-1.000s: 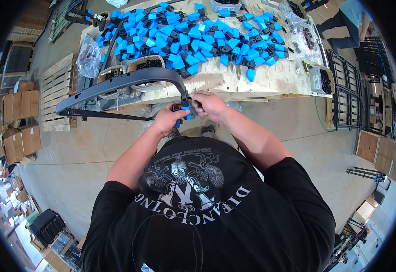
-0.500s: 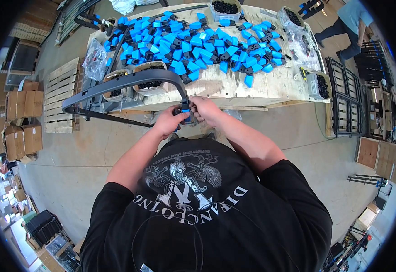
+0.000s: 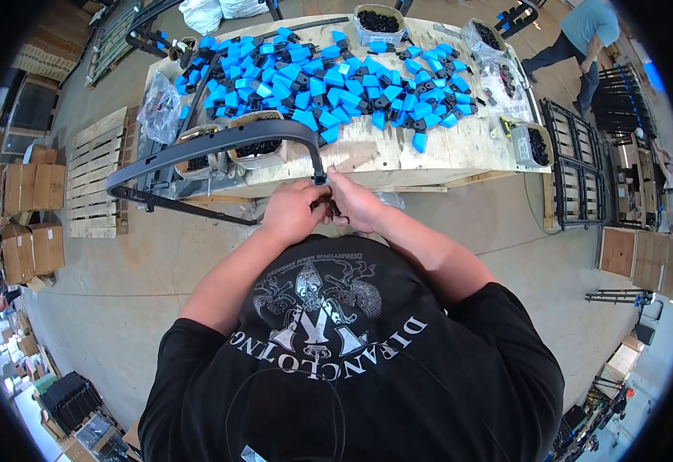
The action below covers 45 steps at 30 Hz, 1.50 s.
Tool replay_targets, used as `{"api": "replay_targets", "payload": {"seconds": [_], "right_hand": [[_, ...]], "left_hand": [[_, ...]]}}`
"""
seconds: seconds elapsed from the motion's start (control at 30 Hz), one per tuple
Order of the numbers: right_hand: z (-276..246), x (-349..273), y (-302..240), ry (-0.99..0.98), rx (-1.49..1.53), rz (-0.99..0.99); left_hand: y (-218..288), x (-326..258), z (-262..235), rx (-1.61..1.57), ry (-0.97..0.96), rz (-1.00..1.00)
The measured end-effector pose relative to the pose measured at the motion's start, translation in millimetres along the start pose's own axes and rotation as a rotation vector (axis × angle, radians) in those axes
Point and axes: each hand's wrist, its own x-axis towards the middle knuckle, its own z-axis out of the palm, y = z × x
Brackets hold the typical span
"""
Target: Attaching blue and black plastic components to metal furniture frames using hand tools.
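Observation:
A black bent metal frame (image 3: 224, 138) arches from the left to a downward end just beyond my hands, with a bit of blue at that end. My left hand (image 3: 292, 211) is closed, its fingertips pinched at a small dark part (image 3: 330, 206) between the two hands. My right hand (image 3: 358, 203) is curled around the same part from the other side, its thumb up beside the frame's end. Fingers cover most of the small part, so its kind does not show. The frame's lower bar ends near my left wrist.
A wooden table (image 3: 367, 154) bears a large pile of blue-and-black plastic pieces (image 3: 336, 85). Bins of small black parts (image 3: 380, 21) stand along its edges. A pallet (image 3: 99, 173) and cardboard boxes (image 3: 32, 189) are at the left, a black rack (image 3: 575, 165) at the right. Another person (image 3: 583, 46) stands far right.
My hands have come off the frame's end and drawn slightly nearer to me, closing together around the small dark part. The frame has hardly moved. The other person has shifted left.

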Motion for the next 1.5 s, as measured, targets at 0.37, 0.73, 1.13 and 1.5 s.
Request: {"api": "replay_targets", "payload": {"seconds": [0.37, 0.73, 1.13, 1.5], "right_hand": [[-5.2, -2.2, 14.0, 0.13, -0.017, -0.083], [-3.2, 15.6, 26.1, 0.252, 0.017, -0.107], [-11.9, 24.1, 10.3, 0.677, -1.16, -0.466], [-3.2, 24.5, -4.6, 0.59, -1.346, -0.319]], "left_hand": [[-25.0, -14.8, 7.4, -0.216, 0.141, -0.04], [-23.0, -16.6, 8.0, -0.226, 0.144, -0.096], [-75.0, 18.3, 57.4, -0.877, 0.067, -0.756], [-71.5, 32.2, 51.6, -1.122, -0.05, -0.918]]}}
